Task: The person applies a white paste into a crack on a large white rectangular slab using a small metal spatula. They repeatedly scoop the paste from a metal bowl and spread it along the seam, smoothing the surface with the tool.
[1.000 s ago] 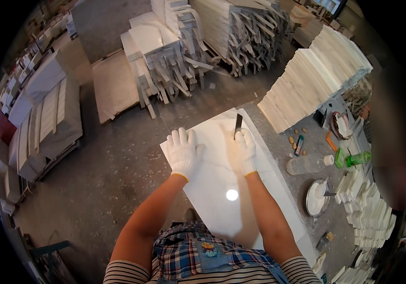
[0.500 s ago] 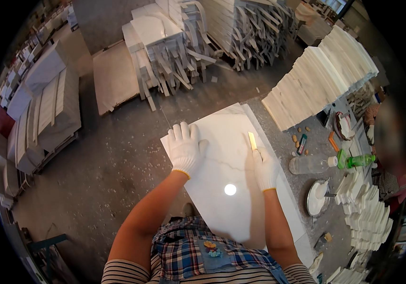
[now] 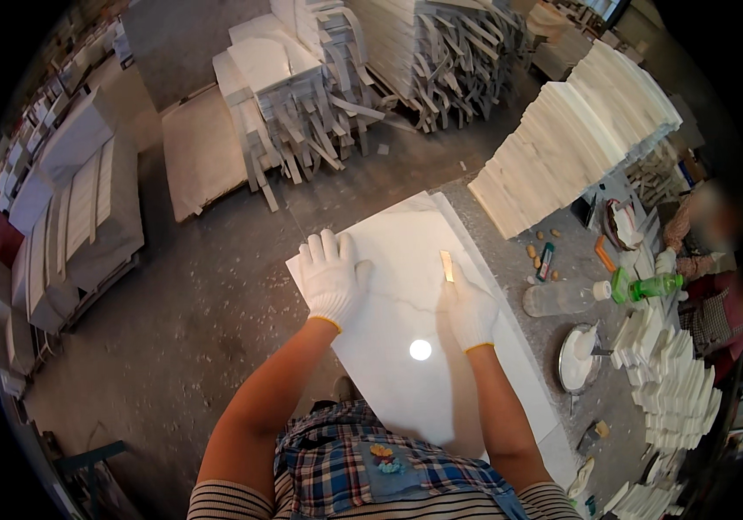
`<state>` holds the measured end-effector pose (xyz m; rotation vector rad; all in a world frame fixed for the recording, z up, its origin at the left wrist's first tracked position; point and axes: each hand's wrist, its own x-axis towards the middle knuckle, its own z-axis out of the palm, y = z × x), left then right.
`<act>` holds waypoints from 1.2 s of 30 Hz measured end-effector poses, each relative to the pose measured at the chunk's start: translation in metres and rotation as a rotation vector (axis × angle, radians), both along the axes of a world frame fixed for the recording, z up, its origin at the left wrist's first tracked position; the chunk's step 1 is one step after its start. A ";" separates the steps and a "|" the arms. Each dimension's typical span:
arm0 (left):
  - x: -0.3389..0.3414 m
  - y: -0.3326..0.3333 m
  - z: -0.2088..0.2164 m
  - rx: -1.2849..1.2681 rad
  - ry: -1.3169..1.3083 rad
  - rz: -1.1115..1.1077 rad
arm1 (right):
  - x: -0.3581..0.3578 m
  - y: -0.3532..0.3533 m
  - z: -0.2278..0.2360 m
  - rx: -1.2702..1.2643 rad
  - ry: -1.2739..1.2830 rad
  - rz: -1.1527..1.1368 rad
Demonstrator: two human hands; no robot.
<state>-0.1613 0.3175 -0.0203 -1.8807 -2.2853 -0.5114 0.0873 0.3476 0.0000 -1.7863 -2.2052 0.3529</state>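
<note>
A white polished marble slab (image 3: 397, 390) lies before me, with a thin grey vein across it and a bright light reflection. My left hand (image 3: 332, 277), in a white knit glove, rests flat near the slab's left edge, fingers spread and holding nothing. Over the right part of the slab, my right hand (image 3: 470, 312), gloved alike, is closed around a scraper (image 3: 447, 265). Its narrow, shiny flat blade points away from me; the handle is hidden in the glove. I cannot tell whether the blade touches the stone.
On the grey worktop to the right are a clear plastic bottle (image 3: 557, 299), a green bottle (image 3: 656, 288) and a round dish of white paste (image 3: 577, 359). Stacked stone strips (image 3: 571, 143) stand beyond. A co-worker's gloved hand (image 3: 666, 262) shows at far right. Slab stacks (image 3: 98, 217) line the left.
My right hand has moved left over the slab with the scraper, whose blade now points straighter ahead. My left hand stays flat on the stone. The whole view has shifted slightly.
</note>
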 end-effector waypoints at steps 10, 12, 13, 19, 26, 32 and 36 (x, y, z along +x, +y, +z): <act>0.000 -0.001 -0.001 -0.046 0.023 0.027 | -0.008 -0.002 -0.001 -0.078 -0.075 0.010; 0.001 -0.001 -0.003 -0.029 0.030 0.027 | -0.005 -0.001 -0.014 -0.032 -0.017 0.005; 0.001 -0.001 -0.002 -0.027 0.026 0.026 | -0.002 -0.002 -0.019 -0.008 0.012 0.001; 0.001 -0.001 0.003 -0.028 -0.028 0.014 | -0.010 -0.012 0.009 -0.127 0.042 -0.029; -0.002 0.000 0.001 0.018 0.005 -0.014 | 0.007 -0.011 0.012 -0.190 0.125 -0.020; 0.000 -0.002 -0.002 0.034 0.050 0.001 | 0.006 0.014 0.000 -0.131 0.024 0.048; 0.000 0.000 0.001 -0.051 -0.028 -0.004 | 0.013 0.031 -0.018 -0.088 0.043 0.098</act>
